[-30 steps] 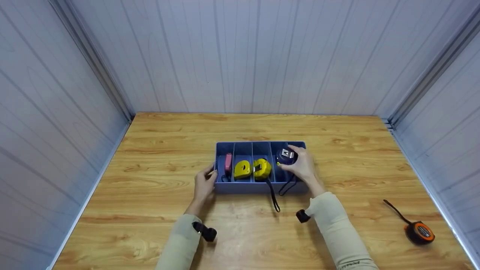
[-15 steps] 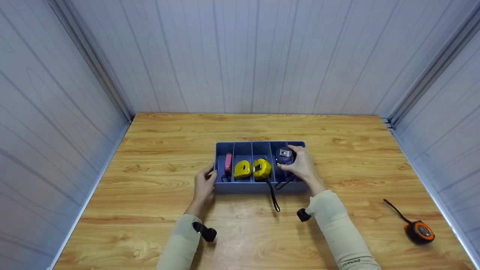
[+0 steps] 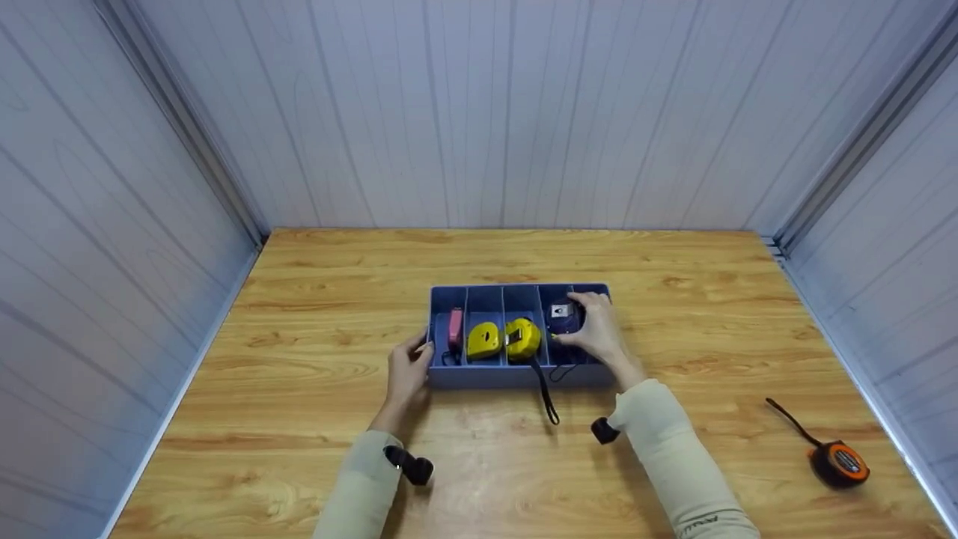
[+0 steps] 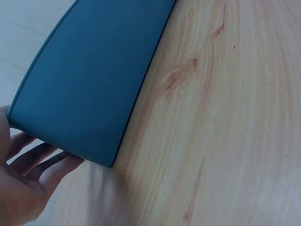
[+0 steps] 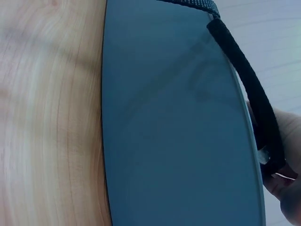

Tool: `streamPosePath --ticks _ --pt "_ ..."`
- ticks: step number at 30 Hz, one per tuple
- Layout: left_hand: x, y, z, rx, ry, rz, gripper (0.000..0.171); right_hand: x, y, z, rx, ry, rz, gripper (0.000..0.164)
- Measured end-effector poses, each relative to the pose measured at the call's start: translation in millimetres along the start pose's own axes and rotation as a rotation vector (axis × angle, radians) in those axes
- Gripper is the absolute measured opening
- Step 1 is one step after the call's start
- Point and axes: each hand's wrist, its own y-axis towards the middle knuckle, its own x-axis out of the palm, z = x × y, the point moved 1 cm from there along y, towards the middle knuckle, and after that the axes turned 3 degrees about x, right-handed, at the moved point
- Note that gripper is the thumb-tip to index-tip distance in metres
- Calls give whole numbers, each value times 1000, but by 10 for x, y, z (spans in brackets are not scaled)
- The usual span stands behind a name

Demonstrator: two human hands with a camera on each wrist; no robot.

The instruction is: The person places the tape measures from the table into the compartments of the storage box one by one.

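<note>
In the head view, my right hand (image 3: 602,333) holds a dark tape measure (image 3: 564,316) with a metal tip, thumb on the near side and fingers on the far side. It is inside the fourth compartment of a blue divided box (image 3: 486,376). The tape measure's black strap (image 5: 251,87) hangs over the box front in the right wrist view. My left hand (image 3: 406,370) grips the box's left end, fingers along the end wall and thumb at the rim. A pink tape measure (image 3: 455,327) and two yellow tape measures, one left (image 3: 484,340) and one right (image 3: 523,338), occupy the other compartments.
An orange and black tape measure (image 3: 840,465) with a strap lies on the wooden table (image 3: 314,314) at the right. Pale panel walls (image 3: 479,112) enclose the back and both sides. The right yellow tape measure's strap (image 3: 547,397) hangs over the box front.
My right hand has shifted slightly left and lowered the dark tape measure deeper into its compartment. Its strap has drawn in towards the box. My left hand stays put.
</note>
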Motion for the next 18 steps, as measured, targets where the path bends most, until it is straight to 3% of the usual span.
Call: streamPosePath --ticks 8,12,18 --pt "-7 -15 -2 50 -21 -5 37 46 -7 -18 15 -53 -85 74" --pt "-18 -14 -2 68 -16 -11 38 70 -8 -14 11 -44 -85 74" --pt "-25 -10 2 44 -9 -7 38 114 -20 8 -28 -28 -66 74"
